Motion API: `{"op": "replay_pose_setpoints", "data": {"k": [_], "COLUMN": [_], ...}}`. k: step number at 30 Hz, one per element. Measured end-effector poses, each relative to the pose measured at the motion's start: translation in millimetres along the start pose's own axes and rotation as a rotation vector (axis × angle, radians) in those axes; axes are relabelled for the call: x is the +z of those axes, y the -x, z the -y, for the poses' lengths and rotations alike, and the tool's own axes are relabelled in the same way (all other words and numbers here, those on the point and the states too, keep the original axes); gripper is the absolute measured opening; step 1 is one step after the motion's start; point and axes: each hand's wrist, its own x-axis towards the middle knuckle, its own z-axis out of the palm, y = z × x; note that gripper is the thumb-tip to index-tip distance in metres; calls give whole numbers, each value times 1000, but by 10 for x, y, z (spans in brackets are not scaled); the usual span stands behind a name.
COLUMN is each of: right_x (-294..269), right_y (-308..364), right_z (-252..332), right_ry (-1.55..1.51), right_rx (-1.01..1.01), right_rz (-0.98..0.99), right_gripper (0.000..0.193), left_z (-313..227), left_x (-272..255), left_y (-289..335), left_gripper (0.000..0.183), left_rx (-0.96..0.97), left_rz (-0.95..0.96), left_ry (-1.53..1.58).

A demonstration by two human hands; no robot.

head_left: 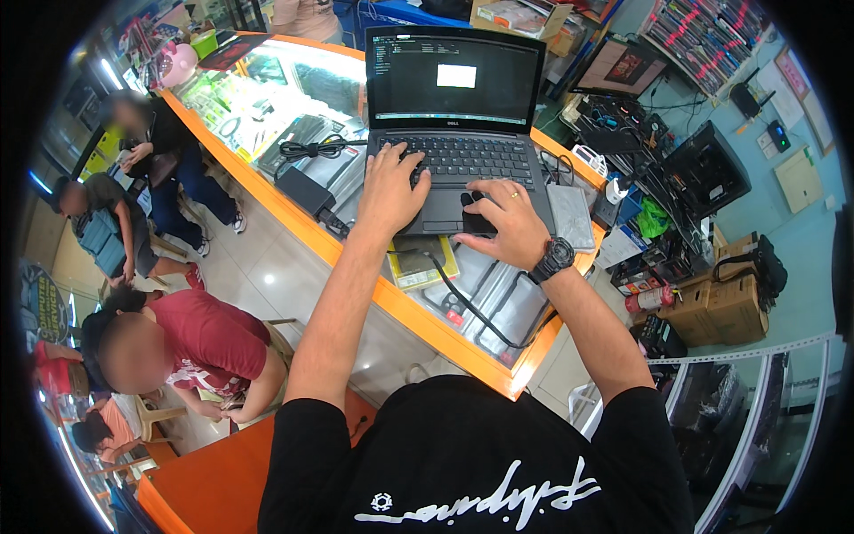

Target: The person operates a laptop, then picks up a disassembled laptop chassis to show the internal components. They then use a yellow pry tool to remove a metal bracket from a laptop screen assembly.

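Observation:
A black laptop (525,200) stands unfolded on a glass-topped counter, its dark screen lit with a small white window. My left hand (391,190) rests at the left side of the keyboard (471,160), fingers spread over the keys, holding nothing. Over the touchpad (438,206) lies my right hand (507,220), thumb and fingers apart and bent, a ring on one finger and a black watch on the wrist. Its fingertips hide part of the touchpad. A black power adapter (305,191) and a coiled black cable (322,148) lie left of the laptop.
The orange-edged glass counter (399,310) holds boxed goods. A grey flat box (569,216) sits right of the laptop, beside a white plug (615,190). Monitors (707,169) and cartons (725,311) stand farther right. Several people sit at left, one in a red shirt (209,334).

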Motion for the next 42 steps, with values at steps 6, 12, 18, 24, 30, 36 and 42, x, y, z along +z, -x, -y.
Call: {"op": "replay_pose_setpoints", "data": {"k": [6, 12, 18, 24, 30, 36, 42], "right_x": [-38, -39, -52, -94, -68, -26, -9], "right_y": [2, -28, -65, -109, -40, -69, -74], "right_z": [125, 58, 47, 168, 192, 127, 103], "right_ry": [-7, 16, 6, 43, 41, 24, 53], "right_rx": [21, 27, 32, 53, 76, 61, 49], "right_rz": [9, 17, 0, 66, 95, 127, 120], "right_gripper": [56, 57, 57, 54, 57, 57, 57], "left_z": [9, -16, 19, -12, -53, -20, 14], "left_x": [14, 10, 60, 78, 120, 180, 242], "left_y": [85, 3, -39, 25, 39, 53, 23], "left_gripper": [42, 42, 42, 39, 36, 39, 38], "left_rx": [1, 1, 20, 45, 35, -18, -8], "left_rz": [18, 27, -9, -98, -81, -38, -64], "left_ry": [-19, -46, -11, 46, -21, 31, 32]}}
